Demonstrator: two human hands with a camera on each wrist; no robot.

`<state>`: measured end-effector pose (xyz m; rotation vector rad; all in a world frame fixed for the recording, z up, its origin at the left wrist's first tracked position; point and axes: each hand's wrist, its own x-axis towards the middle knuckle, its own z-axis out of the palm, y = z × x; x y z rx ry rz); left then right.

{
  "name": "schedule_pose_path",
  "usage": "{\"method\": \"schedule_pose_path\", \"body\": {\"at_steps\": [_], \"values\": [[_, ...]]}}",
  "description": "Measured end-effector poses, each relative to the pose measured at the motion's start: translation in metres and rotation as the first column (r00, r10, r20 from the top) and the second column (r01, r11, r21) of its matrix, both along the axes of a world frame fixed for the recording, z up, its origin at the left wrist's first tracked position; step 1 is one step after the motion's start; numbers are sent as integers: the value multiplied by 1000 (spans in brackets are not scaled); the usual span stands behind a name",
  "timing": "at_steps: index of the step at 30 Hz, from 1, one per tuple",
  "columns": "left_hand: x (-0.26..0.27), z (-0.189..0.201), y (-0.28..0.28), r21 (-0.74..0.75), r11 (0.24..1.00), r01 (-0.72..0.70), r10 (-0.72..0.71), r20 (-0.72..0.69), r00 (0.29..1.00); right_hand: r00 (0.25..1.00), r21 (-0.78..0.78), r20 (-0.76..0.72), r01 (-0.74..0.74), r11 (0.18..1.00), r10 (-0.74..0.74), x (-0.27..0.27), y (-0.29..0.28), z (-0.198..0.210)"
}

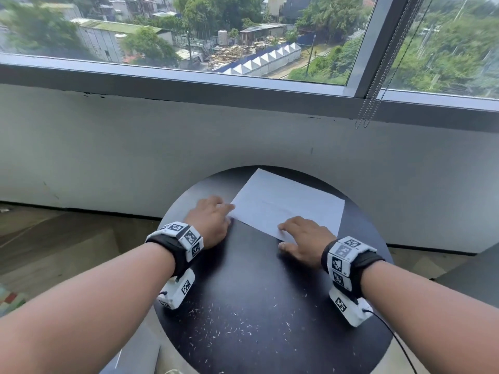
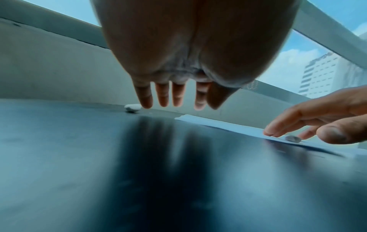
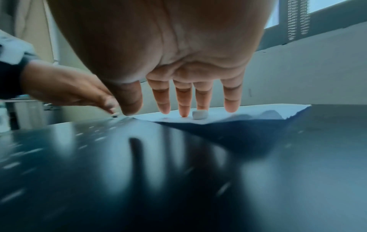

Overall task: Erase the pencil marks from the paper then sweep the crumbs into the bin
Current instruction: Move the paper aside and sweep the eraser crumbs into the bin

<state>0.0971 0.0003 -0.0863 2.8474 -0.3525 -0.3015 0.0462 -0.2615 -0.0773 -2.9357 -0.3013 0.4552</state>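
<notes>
1. Left grip (image 1: 213, 222) released, fingers straight, tips at left corner of flat white paper sheet (image 1: 289, 206).
2. Right grip (image 1: 305, 238) released, fingertips pressed on sheet's near edge, beside small white eraser block (image 3: 200, 114).
3. Sheet lay far on round black bench (image 1: 270, 265).
4. Pale eraser crumbs (image 1: 229, 319) scattered near.

both arms extended, left hand (image 1: 210, 221) and right hand (image 1: 305, 240) palm-down, fingers (image 3: 164, 100) straight.

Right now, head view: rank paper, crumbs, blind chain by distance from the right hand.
1. paper: under the right hand's fingertips, touching.
2. crumbs: on the table's near side, toward the person.
3. blind chain: far, hanging at the window.
</notes>
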Motion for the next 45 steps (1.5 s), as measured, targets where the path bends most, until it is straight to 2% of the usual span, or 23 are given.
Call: {"method": "schedule_pose_path", "body": {"at_steps": [2,4,10,14,16,18,20,21,23,25,27,29,30,31,33,34,36,38,40,42,44,45], "values": [[1,-2,11,-2,994,-106,106,5,994,999,13,-26,24,1000,-24,13,-8,2],[6,0,16,19,991,-135,136,-38,990,999,7,-44,31,999,-31,27,-14,3],[33,-4,4,-22,997,-71,69,-86,994,997,10,-17,71,997,-71,57,-28,1],[35,-4,-8,-76,997,-27,24,-40,999,993,31,94,71,997,-74,51,-13,4],[22,-1,-15,-51,997,56,-56,9,998,996,-21,86,-3,1000,5,32,5,6],[5,2,-22,97,973,210,-210,-6,978,997,-116,-20,-83,990,81,1,19,5],[-15,5,-22,236,906,352,-327,-137,935,979,-169,-146,-165,972,141,-36,25,6],[-25,7,-20,257,873,415,-367,-215,905,960,-154,-186,-237,959,207,-53,26,11],[-47,17,-15,197,805,559,-488,-316,814,909,12,-221,-359,933,353,-70,23,24],[-64,30,-10,61,774,630,-580,-331,745,918,207,-194,-307,929,347,-69,15,39],[-71,43,-6,-50,810,585,-577,-248,778,984,227,-93,-126,966,151,-50,-6,38],[-70,48,1,-64,882,467,-471,-158,868,997,94,-57,54,994,-49,-32,-24,25],[-68,47,5,-43,916,400,-402,-133,906,993,2,-62,98,995,-98,-27,-28,18],[-66,45,8,-17,942,334,-333,-136,933,991,-66,-70,111,992,-116,-27,-26,10],[-69,40,13,56,969,240,-222,-229,948,986,-133,-117,99,986,-115,-44,-7,-4],[-73,37,14,94,969,227,-192,-284,939,987,-145,-133,67,987,-86,-58,9,-9],[-87,35,11,152,939,308,-240,-351,905,987,-120,-148,-79,990,61,-91,41,-5],[-96,37,10,112,893,435,-367,-375,851,943,20,-206,-263,965,261,-108,58,9],[-97,39,12,8,883,469,-447,-289,847,906,267,-217,-303,915,364,-105,58,27],[-92,44,15,-25,910,414,-411,-176,894,961,343,-120,-195,919,248,-85,47,34],[-86,47,14,-11,929,371,-369,-134,920,998,235,-39,-37,971,47,-57,34,31],[-83,48,11,10,935,355,-351,-136,927,998,145,-53,45,988,-38,-43,29,26]]}}
